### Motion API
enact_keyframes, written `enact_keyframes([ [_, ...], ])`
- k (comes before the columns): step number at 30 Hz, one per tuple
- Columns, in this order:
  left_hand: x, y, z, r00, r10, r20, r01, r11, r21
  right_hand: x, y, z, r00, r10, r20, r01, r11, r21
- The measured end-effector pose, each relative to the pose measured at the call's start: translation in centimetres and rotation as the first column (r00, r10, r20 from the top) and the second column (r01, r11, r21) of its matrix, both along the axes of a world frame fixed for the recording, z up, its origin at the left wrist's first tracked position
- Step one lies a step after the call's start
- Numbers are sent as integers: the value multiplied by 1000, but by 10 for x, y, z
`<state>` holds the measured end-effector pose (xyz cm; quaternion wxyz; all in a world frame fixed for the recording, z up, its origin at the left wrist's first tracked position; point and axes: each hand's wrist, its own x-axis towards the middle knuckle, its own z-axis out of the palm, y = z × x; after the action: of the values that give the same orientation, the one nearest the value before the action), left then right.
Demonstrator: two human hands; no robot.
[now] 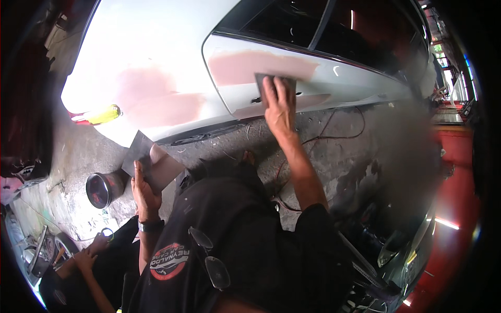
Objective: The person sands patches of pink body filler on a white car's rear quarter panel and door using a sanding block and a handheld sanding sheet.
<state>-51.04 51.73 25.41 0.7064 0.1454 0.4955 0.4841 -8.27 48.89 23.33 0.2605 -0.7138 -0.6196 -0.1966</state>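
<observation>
My right hand (281, 116) is pressed against a white car's rear door (339, 83), its fingers laid over a dark, flat rectangular spreader (259, 82). Under and around the spreader lies a pinkish-brown patch of body filler (229, 67), with a lower filler strip (315, 99) beside dark openings where a handle would sit. Held low by the rear wheel, my left hand (146, 195) grips a square, dark flat plate (166, 175). A small lump of pinkish filler (157, 154) sits on that plate. The fingers partly cover its near edge.
More filler (169, 107) coats the rear fender near the yellow-and-red tail light (104, 115). A dark bucket (104, 190) stands on the concrete floor left of me. A reddish hose (339, 136) curls below the door. Another person's hands (86, 256) show at lower left.
</observation>
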Motion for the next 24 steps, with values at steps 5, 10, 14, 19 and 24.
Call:
enact_keyframes([
  [5,5,0,-9,985,-93,-146,110,987,116,44,24,15,998,-5,63,4,1000,28],
  [10,12,-3,11,991,-111,-78,118,989,89,49,40,9,995,-15,97,11,999,42],
  [14,-4,-5,-6,994,-78,-79,81,996,44,47,45,-1,997,-26,69,24,999,23],
  [19,-2,-7,-4,994,-76,-78,77,997,15,38,44,0,996,-45,75,47,999,-25],
  [24,-14,-7,-14,888,-229,-398,293,950,106,23,40,-15,998,20,65,-21,1000,12],
])
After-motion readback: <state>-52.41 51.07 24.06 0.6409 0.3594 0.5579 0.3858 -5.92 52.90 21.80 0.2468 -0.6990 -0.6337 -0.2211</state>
